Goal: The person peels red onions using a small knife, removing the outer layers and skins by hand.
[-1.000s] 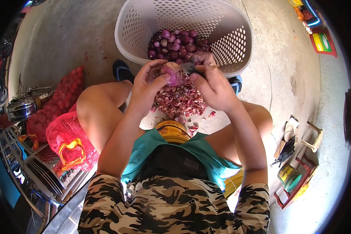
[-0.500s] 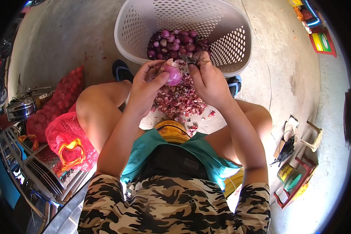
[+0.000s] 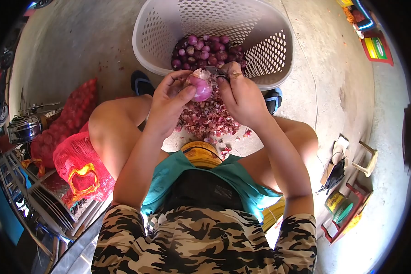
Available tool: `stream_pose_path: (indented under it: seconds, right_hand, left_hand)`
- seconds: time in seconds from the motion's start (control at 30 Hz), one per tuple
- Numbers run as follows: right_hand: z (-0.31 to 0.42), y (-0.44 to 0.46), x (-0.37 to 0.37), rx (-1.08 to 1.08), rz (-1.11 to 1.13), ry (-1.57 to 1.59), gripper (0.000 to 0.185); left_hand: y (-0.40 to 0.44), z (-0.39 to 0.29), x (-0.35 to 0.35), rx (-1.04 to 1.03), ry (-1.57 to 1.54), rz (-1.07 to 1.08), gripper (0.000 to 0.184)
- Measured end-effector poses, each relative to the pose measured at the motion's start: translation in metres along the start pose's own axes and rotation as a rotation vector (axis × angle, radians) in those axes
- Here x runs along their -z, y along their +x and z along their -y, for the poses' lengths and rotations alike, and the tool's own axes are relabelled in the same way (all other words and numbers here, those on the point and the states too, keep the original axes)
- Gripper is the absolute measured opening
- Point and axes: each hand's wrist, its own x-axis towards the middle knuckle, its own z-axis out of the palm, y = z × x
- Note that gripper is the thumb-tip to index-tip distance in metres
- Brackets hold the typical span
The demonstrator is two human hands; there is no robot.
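Note:
A purple onion (image 3: 201, 88) with loose, torn skin at its top is held in my left hand (image 3: 171, 98), thumb across its near side. My right hand (image 3: 242, 93) grips a small dark knife (image 3: 216, 71), its blade at the onion's upper right; the handle is mostly hidden by the fingers. Below both hands, a heap of reddish onion skins (image 3: 210, 119) lies on the floor. Just beyond them, a pale perforated basket (image 3: 148, 59) contains several purple onions (image 3: 203, 49).
On the left are red mesh sacks (image 3: 71, 114) and a metal frame (image 3: 45, 201). My sandalled feet flank the basket. To the right are a cream stool (image 3: 367, 160), a dark strapped item (image 3: 335, 173) and a yellow-green can (image 3: 338, 205). A red container (image 3: 377, 49) stands farther off.
My right hand has shifted slightly left and turned, with the knife blade now beside the onion's top. The onion in my left hand has tilted, and its loose skin shows more.

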Motion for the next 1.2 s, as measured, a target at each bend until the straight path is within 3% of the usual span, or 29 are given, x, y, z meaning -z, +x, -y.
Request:
stream_pose_path:
  seconds: [0.37,0.57,0.87,0.97,1.2]
  right_hand:
    - [0.008,-0.003,-0.001,0.109,0.091,0.025,0.026]
    - [0.004,0.001,-0.003,0.005,0.078,0.016,0.025]
    - [0.003,-0.004,0.009,-0.048,0.065,0.241,0.024]
    - [0.005,-0.003,0.007,0.096,0.027,0.238,0.023]
    - [0.007,-0.005,0.000,0.122,0.061,0.073,0.026]
  left_hand:
    - [0.002,0.001,0.001,-0.048,0.015,-0.022,0.039]
    - [0.000,-0.001,0.002,-0.010,0.038,-0.025,0.041]
    - [-0.001,-0.004,0.001,0.027,-0.075,-0.011,0.037]
    - [0.001,-0.002,0.002,0.036,-0.140,-0.014,0.036]
    - [0.001,-0.002,0.000,0.053,-0.189,-0.002,0.036]
